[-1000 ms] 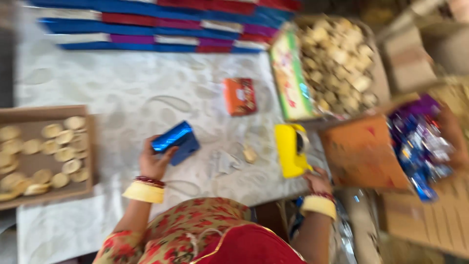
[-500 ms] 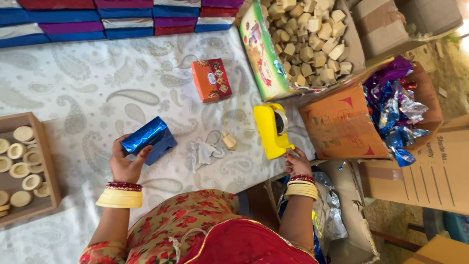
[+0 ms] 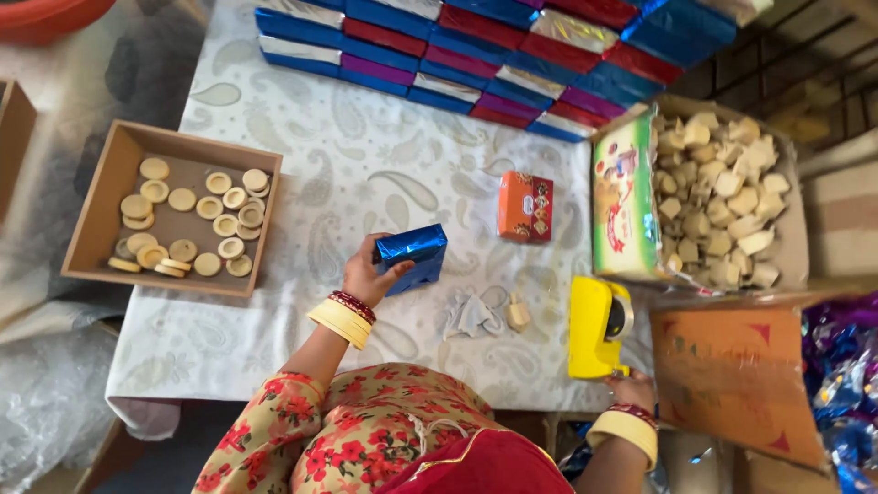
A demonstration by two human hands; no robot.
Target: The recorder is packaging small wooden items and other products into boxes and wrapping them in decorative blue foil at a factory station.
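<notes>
The tabletop (image 3: 366, 174) is spread with a white cloth printed in pale grey paisley, its edge hanging over at the near side. Along the far edge lie rows of flat foil-wrapped boxes (image 3: 512, 55) in glossy blue, red, purple and silver. At right an open carton (image 3: 722, 197) is heaped with pale, blocky lumps; at left a shallow cardboard tray (image 3: 101, 220) holds round tan discs. The left hand (image 3: 366, 274) has its fingers clamped on a shiny blue foil-wrapped box (image 3: 412, 258), tilted near the middle of the cloth. The right hand (image 3: 631, 389), at the near edge, grips a yellow plastic tape dispenser (image 3: 596, 327). Between them lie a small orange packet (image 3: 525, 207) and crumpled clear wrap (image 3: 471, 316).
</notes>
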